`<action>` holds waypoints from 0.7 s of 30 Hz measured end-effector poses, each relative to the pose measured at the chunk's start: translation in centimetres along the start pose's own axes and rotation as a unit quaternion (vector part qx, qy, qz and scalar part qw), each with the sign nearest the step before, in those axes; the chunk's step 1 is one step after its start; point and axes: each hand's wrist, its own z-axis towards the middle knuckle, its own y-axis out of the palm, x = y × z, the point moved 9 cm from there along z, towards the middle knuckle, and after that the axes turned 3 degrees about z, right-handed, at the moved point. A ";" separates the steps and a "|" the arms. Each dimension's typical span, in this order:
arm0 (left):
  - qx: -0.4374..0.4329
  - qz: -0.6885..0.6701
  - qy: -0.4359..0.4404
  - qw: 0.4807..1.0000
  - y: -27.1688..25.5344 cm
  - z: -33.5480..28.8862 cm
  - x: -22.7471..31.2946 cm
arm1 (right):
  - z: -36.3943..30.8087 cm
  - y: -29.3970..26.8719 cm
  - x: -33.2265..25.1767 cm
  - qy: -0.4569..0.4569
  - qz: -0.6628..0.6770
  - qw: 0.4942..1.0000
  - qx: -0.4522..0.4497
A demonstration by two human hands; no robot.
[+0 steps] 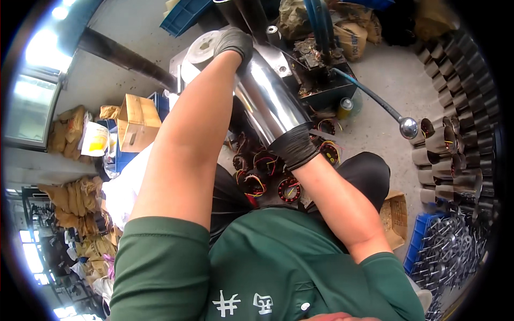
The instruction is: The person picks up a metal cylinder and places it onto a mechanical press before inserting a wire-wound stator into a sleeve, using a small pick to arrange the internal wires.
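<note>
A shiny metal cylinder (272,99) lies slanted in front of me, its near end toward my lap. My right hand (294,147), in a dark glove, is wrapped round that near end. At the far end my left hand (234,44), also in a dark glove, curls over the cylinder; most of its fingertips are hidden. Beside the left hand is a pale round disc (204,49) with a hole in its middle. Below the cylinder, between my knees, sit several ring-shaped motor stators (289,189) with red and yellow wires.
A lever with a ball knob (408,128) reaches out from the greasy machine (316,59) at right. A spray can (345,108) stands by it. Dark metal sleeves (450,136) are stacked at far right, above a blue crate (420,241) near metal shafts. Left is a cardboard box (138,123).
</note>
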 end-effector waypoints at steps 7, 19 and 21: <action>0.039 -0.104 -0.047 0.993 -2.3 -2.4 0.5 | -2.5 1.6 -6.0 -0.245 -0.390 0.888 -0.021; 0.372 -0.674 -0.104 0.629 8.8 -9.8 -12.1 | 0.4 1.2 -0.7 0.004 0.273 0.960 -0.064; 0.328 -0.741 -0.116 0.575 10.6 -10.2 -12.4 | -0.3 2.5 -0.9 0.044 0.369 0.921 -0.119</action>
